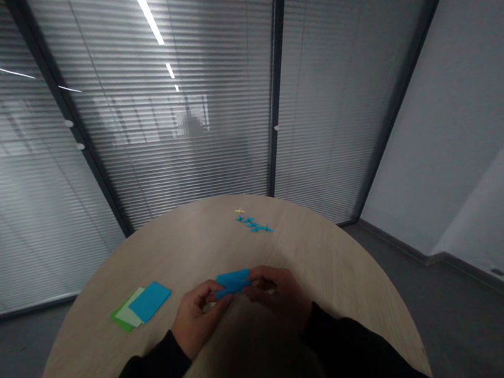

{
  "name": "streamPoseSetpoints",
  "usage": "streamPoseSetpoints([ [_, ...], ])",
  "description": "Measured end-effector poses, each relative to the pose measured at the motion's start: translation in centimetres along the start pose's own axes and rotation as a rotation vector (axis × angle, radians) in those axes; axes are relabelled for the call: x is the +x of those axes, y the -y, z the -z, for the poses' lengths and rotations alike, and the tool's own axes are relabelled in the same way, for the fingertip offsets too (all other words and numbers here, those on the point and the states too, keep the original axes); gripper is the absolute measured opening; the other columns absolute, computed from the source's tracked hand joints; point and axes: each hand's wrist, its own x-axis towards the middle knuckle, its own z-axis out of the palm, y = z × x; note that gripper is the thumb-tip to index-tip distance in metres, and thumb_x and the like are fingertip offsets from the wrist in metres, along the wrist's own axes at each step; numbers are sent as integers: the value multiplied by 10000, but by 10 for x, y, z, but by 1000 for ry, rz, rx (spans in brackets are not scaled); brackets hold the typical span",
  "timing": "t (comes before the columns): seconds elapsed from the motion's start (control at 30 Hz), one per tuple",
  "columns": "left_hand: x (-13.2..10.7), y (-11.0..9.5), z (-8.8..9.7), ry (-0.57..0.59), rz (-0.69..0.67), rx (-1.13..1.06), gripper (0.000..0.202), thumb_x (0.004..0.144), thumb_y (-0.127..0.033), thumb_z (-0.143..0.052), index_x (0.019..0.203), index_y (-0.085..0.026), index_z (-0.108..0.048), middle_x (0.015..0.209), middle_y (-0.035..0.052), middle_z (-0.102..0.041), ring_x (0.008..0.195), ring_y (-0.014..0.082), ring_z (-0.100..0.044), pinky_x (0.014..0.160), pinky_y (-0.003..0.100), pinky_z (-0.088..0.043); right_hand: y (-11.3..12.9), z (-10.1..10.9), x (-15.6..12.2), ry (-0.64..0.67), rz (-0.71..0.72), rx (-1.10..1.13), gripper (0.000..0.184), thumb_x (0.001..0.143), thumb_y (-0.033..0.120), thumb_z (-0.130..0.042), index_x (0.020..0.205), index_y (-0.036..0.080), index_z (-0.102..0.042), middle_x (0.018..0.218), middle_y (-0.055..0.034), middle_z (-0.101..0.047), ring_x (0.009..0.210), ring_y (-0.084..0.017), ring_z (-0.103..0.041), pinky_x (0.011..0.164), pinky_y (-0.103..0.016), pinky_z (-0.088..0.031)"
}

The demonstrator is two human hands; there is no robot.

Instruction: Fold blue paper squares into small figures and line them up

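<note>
A blue folded paper (pixel 233 282) is being held pinched between the left hand (pixel 198 318) and right hand (pixel 279 295), both closed on it, its long axis pointing crosswise over the round wooden table (pixel 317 255).

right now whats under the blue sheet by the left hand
The blue sheet lies on a pale green sheet, with a darker green sheet beneath that. Their covered parts cannot be seen.

Round pale wood-grain table (pixel 185 248) at centre, over grey floor (pixel 19 372). Behind it, glazed partitions with lowered slatted blinds (pixel 182 161), dark metal frames (pixel 277 79). Plain pale wall (pixel 458 122) at right. Long ceiling light (pixel 148 16) reflects in the glass; dim, cool light.
</note>
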Motion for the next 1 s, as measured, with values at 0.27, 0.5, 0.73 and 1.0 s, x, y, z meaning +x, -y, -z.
streamPoseSetpoints([
  [0.27,0,-9,-7,52,85,-246,662,815,-368,-711,1394,-170,-459,823,23,-709,690,163,-674,626,279,-539,-8,-11,-4,-28,-86,218,306,787,408,-735,965,206,-589,792,-3,-658,663,-148,-620,630,-279,-499],
  [0.5,1,-8,-7,49,78,-140,450,809,-396,-679,1184,-147,-647,787,57,-741,680,194,-711,641,315,-565,-5,-12,-4,-31,-145,390,420,767,411,-757,1079,202,-569,820,0,-656,687,-153,-634,671,-302,-507],
  [0.73,-1,-11,-8,-9,56,-25,395,841,-416,-658,1140,-161,-685,666,27,-721,624,192,-705,607,293,-542,-4,-14,-2,-42,-262,389,394,759,528,-756,835,165,-625,711,-8,-648,649,-151,-620,645,-294,-490],
  [1.0,-1,-6,-8,-15,67,6,387,856,-414,-654,1143,-155,-678,647,27,-730,597,185,-689,604,287,-525,-4,-15,-3,-42,-232,351,366,769,510,-741,810,166,-624,665,-4,-642,624,-149,-595,629,-290,-451],
])
